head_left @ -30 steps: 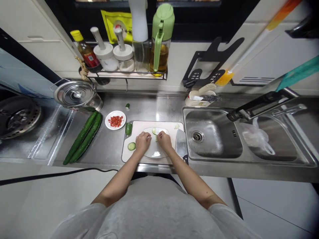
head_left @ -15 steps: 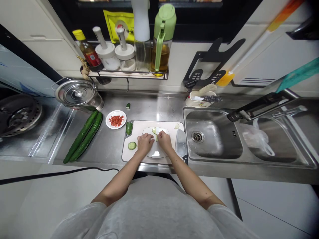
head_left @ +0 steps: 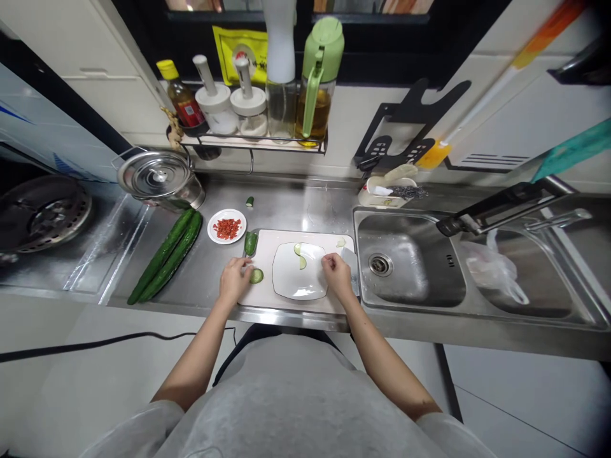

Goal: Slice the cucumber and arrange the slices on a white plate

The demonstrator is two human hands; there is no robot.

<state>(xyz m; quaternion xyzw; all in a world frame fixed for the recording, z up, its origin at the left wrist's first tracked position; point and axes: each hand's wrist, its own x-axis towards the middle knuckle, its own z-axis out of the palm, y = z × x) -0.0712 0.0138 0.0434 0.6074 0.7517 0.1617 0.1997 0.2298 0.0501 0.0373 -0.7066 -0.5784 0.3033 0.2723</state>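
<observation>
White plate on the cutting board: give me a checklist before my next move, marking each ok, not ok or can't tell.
1. White plate lying within the cutting board: ok.
2. Cucumber pieces inside the plate's rim: ok, toward its far side.
3. Left hand gripping the cut cucumber beside it: cannot tell, fingers too small to read.
4. Right hand off the plate's edge: cannot tell, the fingertips are right by it.
5. Knife blade well away from the right hand: not ok, it lies close beside it.
6. Red bits contained on their small plate: ok.
</observation>
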